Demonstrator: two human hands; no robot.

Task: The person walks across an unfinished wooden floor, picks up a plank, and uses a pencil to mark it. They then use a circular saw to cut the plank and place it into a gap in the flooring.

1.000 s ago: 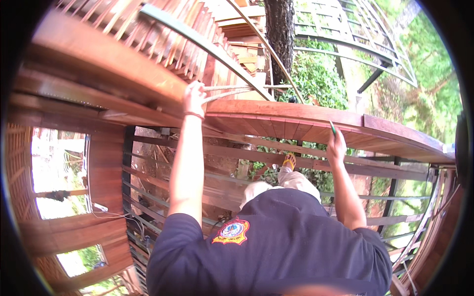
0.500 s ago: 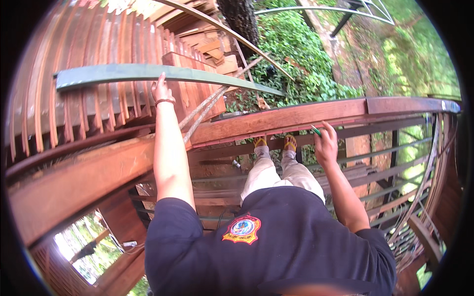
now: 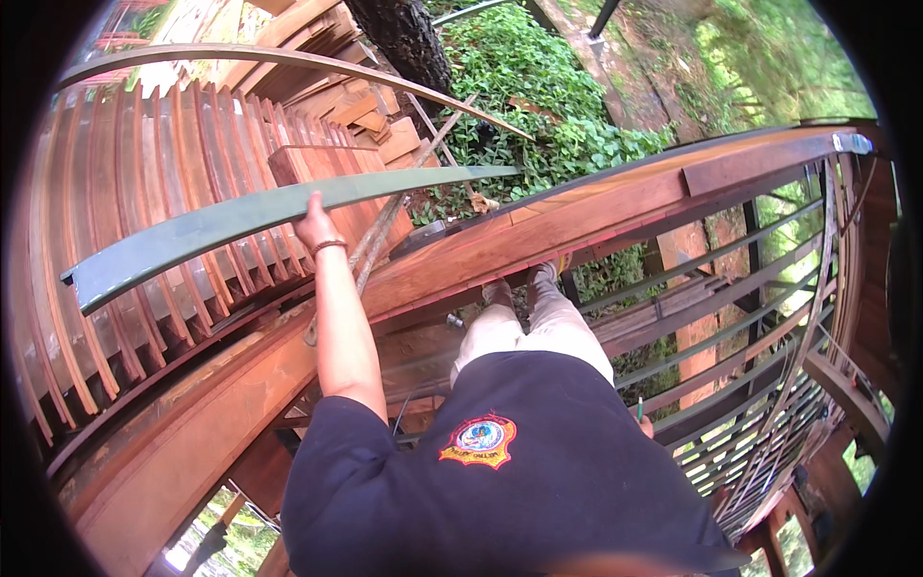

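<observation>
Below the camera, the black shirt (image 3: 558, 471) presents a smooth woven surface bearing an embroidered patch (image 3: 479, 439) with a red and yellow border. Pale fabric trousers (image 3: 538, 332) extend beyond its hem. At the shirt's right edge, the right hand (image 3: 646, 426) is mostly hidden; its visible fingers hold a slim green pencil (image 3: 640, 408), point upward. The two hands are well apart.

Ahead of the body, a reddish-brown wooden beam (image 3: 461, 262), flat-faced with visible grain, crosses the view diagonally. Spaced horizontal rails (image 3: 745, 252) run below its right portion. Over the beam's far side, the left hand (image 3: 315, 227), with a thin band (image 3: 329, 245) at the wrist, is clamped on the lower edge of the green bar (image 3: 192, 231). This bar is long, narrow and smooth, with a squared near end; it lies across a row of thin, parallel wooden slats (image 3: 173, 163).

Farther out, stacked timber offcuts (image 3: 361, 115) lie near a dark, rough-barked tree trunk (image 3: 399, 43). Leafy green plants (image 3: 529, 77) cover the ground beside the trunk.
</observation>
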